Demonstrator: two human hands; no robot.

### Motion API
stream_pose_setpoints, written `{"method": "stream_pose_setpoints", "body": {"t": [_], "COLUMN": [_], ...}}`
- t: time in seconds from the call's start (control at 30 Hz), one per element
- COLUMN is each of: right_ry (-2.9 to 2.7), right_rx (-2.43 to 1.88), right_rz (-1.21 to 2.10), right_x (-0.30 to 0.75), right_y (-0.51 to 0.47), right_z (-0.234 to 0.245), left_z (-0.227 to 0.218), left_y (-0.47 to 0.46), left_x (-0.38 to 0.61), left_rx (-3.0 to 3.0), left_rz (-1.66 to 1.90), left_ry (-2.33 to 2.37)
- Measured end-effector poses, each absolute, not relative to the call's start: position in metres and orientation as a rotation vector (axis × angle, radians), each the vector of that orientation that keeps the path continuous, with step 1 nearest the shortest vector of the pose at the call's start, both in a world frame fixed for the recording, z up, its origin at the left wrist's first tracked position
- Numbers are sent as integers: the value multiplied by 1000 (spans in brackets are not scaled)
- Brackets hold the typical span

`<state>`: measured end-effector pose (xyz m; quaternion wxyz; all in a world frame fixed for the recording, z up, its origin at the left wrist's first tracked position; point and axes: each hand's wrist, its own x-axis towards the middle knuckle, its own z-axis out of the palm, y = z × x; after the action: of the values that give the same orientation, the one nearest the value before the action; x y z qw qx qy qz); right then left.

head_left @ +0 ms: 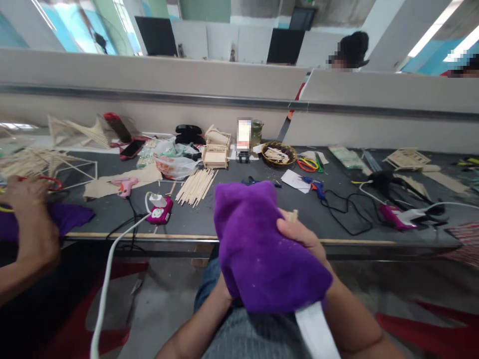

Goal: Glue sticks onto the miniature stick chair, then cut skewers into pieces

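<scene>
A purple cloth (258,249) with a soft, plush look is held up in front of my body, bunched, with a white strip (318,329) hanging from its lower right corner. My right hand (303,237) grips its right edge, thumb on the near side. Just above that thumb pokes a short piece of pale wood (292,216); what it belongs to is hidden. Of my left hand, only the wrist (224,294) shows; its fingers are behind the cloth. Beyond the cloth, a dark tool (250,180) lies on the grey table (194,219), partly covered.
Pale sticks (196,187), a pink glue gun (126,185), a blue glue gun (316,185), a wicker basket (279,153) and a small wooden chair model (216,154) are on the table. Magenta power sockets (160,212) trail cables. A co-worker's hand (28,197) is at the left.
</scene>
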<state>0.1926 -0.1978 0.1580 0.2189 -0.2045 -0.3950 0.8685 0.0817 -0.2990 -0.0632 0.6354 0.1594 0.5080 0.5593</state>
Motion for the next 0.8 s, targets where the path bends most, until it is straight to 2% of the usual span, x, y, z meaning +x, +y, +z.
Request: {"method": "stream_pose_setpoints", "body": {"t": [0.13, 0.27, 0.33, 0.43, 0.53, 0.6, 0.67, 0.73, 0.8], "right_ry": [-1184, -1557, -1855, -2279, -2509, -2567, -2617, -2704, -2817], "right_rx": [-834, -1119, -1280, -1676, -1778, -1715, -1542, -1334, -1247], "right_rz": [2087, 1864, 1604, 919, 513, 430, 455, 544, 653], "right_x": [241, 275, 281, 285, 284, 275, 260, 242, 229], "right_y": [-162, -122, -107, -94, -88, -86, -85, -84, -84], "right_z": [137, 81, 47, 12, 8, 19, 28, 30, 22], "left_z": [-42, -12, -7, -10, -9, -4, -2, -6, -16], "left_y": [-320, -314, -303, -292, -291, -287, -277, -264, -254], "left_x": [9, -39, -42, -37, -32, -30, -28, -26, -25], "left_rx": [155, 422, 671, 968, 1152, 1315, 1539, 1808, 2012], "left_rz": [1474, 1457, 1454, 1011, 546, 506, 620, 699, 583], "left_ry": [1202, 1577, 1818, 2388, 2736, 2859, 2839, 2596, 2332]}}
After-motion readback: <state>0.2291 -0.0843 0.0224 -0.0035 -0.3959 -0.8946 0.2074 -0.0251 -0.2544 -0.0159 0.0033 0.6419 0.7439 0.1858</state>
